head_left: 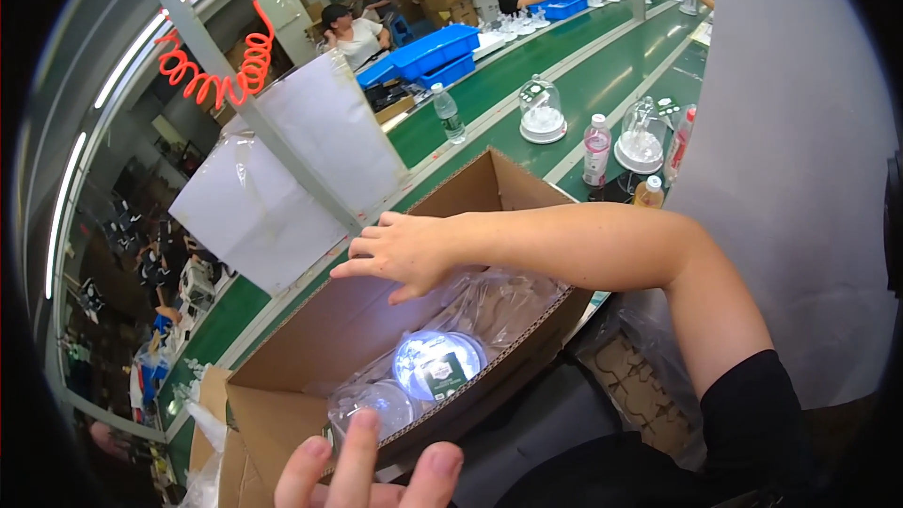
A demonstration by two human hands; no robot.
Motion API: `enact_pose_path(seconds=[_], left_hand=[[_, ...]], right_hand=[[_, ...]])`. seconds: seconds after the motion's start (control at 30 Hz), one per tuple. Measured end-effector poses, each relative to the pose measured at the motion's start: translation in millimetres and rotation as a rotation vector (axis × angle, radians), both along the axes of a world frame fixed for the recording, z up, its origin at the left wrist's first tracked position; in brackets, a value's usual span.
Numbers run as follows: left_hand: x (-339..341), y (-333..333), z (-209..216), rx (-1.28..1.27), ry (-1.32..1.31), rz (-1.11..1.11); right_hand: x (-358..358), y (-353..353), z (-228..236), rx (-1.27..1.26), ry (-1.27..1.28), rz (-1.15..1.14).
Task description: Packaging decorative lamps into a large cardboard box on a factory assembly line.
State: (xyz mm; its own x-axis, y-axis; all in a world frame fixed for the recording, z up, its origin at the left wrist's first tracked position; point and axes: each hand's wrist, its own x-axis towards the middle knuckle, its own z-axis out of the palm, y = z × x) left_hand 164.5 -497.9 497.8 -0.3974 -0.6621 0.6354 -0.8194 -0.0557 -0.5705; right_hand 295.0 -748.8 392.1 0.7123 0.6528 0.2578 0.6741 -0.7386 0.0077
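My right hand (400, 254) hangs over the open cardboard box (282, 343), its fingers spread and nothing in them. At the lower edge my left hand (367, 475) shows only its raised fingers, held apart beside the box's near side and holding nothing visible. Inside the box lies a round transparent dome (423, 350) glowing bluish white, with a dark green label (444, 376) on it. Against it rests a second transparent dome (381, 400), unlit. Crumpled plastic film (494, 306) fills the box's far right part.
Beyond the box runs a green conveyor (489, 85) bearing a domed lamp (543, 113), another domed lamp (641, 136), a water bottle (449, 115) and a pink drink bottle (596, 150). Blue bins (433, 52) stand farther back. A metal post (273, 122) rises left; several people work across the line.
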Motion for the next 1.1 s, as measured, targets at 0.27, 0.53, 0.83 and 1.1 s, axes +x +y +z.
enact_pose_path(seconds=[0.27, 0.53, 0.83, 1.1], left_hand=[[-29.2, 20.5, 6.9, 0.249, 0.18, 0.239], [-36.3, 12.5, 15.1, 0.238, 0.094, 0.341], [20.0, 55.1, -33.1, -0.081, 0.038, 0.147], [122.2, 48.2, -9.0, -0.039, 0.238, 0.484]], right_hand=[[-0.5, -1.6, -2.1, -0.005, -0.029, -0.012], [-0.1, -5.6, -2.0, -0.008, -0.015, -0.013], [-0.8, 4.2, 0.7, -0.027, -0.036, 0.003], [-4.4, -4.9, 0.8, -0.018, -0.02, -0.019]])
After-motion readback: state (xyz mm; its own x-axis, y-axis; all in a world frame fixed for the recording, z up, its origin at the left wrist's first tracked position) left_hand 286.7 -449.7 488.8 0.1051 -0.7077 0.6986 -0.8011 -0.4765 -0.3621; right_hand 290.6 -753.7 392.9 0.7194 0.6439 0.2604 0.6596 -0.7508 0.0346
